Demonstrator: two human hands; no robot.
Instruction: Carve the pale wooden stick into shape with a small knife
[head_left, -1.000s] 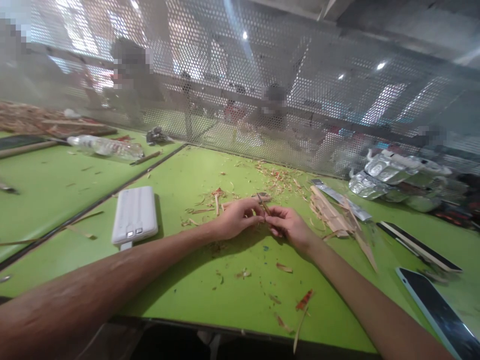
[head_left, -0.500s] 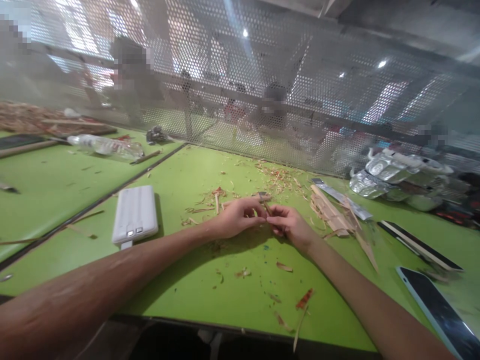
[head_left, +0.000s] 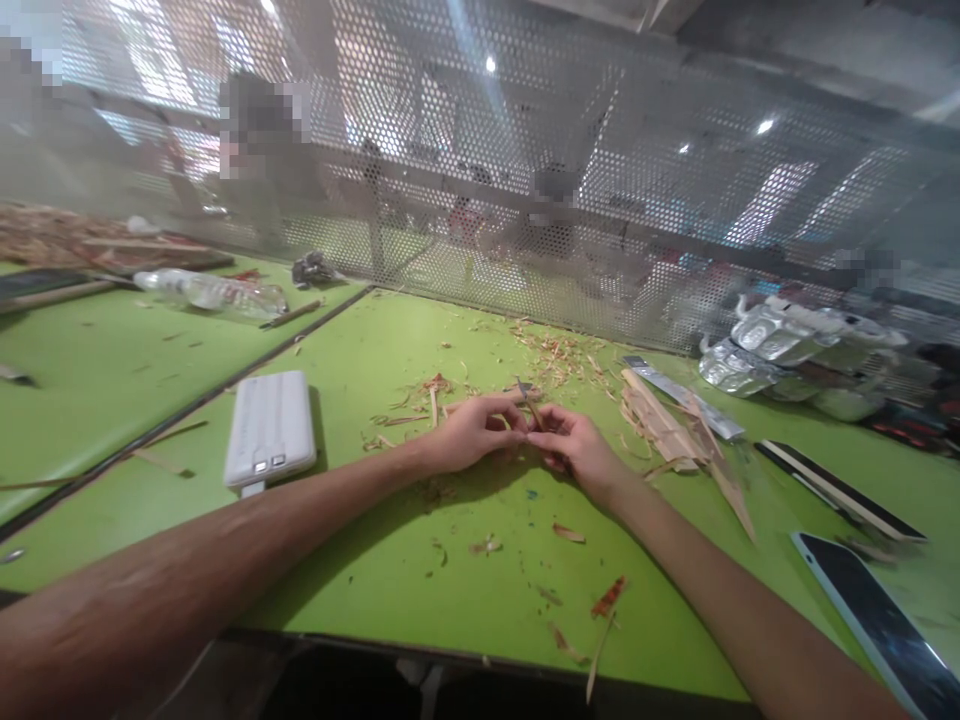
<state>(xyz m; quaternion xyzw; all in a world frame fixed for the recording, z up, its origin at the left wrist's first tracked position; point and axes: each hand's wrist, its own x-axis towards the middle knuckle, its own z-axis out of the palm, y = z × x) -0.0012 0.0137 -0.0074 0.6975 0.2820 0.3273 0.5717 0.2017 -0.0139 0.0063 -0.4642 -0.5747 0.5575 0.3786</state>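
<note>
Centre of frame: left hand (head_left: 474,432) and right hand (head_left: 571,447) meet fingertip to fingertip, both pinching a thin wooden sliver (head_left: 529,405) (tip raised) above the green table (head_left: 420,590); white power bank (head_left: 269,429) lies centre-left.

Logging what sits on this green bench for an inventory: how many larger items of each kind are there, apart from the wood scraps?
White ribbed power bank: 1
Clear plastic bottle lying on its side: 1
Dark-screened phone: 1
Crumpled silver foil bundle: 1
Total: 4
</note>
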